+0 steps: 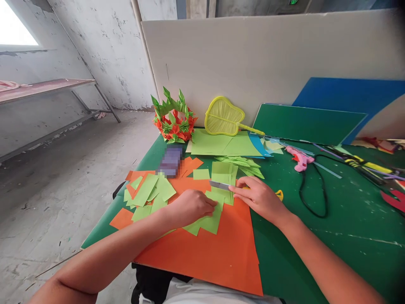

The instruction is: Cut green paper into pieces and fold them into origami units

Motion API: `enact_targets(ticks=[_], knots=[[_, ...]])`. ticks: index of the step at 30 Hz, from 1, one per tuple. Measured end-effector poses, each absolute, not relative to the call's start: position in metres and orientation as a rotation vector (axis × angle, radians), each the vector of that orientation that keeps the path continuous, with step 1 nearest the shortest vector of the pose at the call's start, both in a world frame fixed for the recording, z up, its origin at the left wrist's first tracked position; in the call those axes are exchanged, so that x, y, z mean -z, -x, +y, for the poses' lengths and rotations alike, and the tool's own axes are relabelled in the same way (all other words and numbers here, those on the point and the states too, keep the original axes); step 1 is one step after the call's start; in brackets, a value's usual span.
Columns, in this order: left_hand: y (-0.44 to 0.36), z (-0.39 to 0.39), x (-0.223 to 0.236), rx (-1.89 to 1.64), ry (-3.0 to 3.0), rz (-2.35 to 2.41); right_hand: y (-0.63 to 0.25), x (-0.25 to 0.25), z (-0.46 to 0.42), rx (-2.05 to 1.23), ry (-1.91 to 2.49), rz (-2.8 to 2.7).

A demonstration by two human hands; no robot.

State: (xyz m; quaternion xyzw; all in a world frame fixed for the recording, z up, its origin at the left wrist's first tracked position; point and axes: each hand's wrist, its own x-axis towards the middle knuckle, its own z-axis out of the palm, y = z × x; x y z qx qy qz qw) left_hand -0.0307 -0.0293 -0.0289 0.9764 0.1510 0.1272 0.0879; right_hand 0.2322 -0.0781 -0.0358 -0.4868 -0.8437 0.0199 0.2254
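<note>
"where are the edges, and what room do you have?"

"i see the orange sheets (221, 257) running down to the worktop's (281, 249) near edge. loose light-green squares (148, 190) lie toward its left edge. to the right, green surface shows between the sheets and a black cord (322, 216)."

"and your hands?"

"my left hand (194, 207) has its fingers bent down onto light-green paper (215, 221), over the orange sheets; whether they pinch it, i can't tell. my right hand (261, 196) grips a knife (220, 185), blade toward the left edge, over light-green strips (221, 169); i can't tell if it touches them."

"what's in the way?"

"a blurred purple rectangle (170, 161) just beyond the squares, and a ring of folded orange and green paper (175, 126) at the far left corner. a yellow hand fan (224, 116) stands near the far edge. rightward sits a pink glue gun (299, 159)."
</note>
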Motion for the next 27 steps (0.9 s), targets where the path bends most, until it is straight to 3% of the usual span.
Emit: enact_targets(ticks=[15, 19, 27], knots=[[0.024, -0.017, 0.037, -0.390, -2.677, 0.626, -0.271, 0.045, -0.080, -0.047, 1.817, -2.144], [0.025, -0.017, 0.035, -0.364, -2.625, 0.612, -0.260, 0.038, -0.083, 0.040, 1.613, -2.187], [0.026, -0.014, 0.035, -0.428, -2.515, 0.662, -0.220, 0.035, -0.094, -0.290, 0.931, -2.480]])
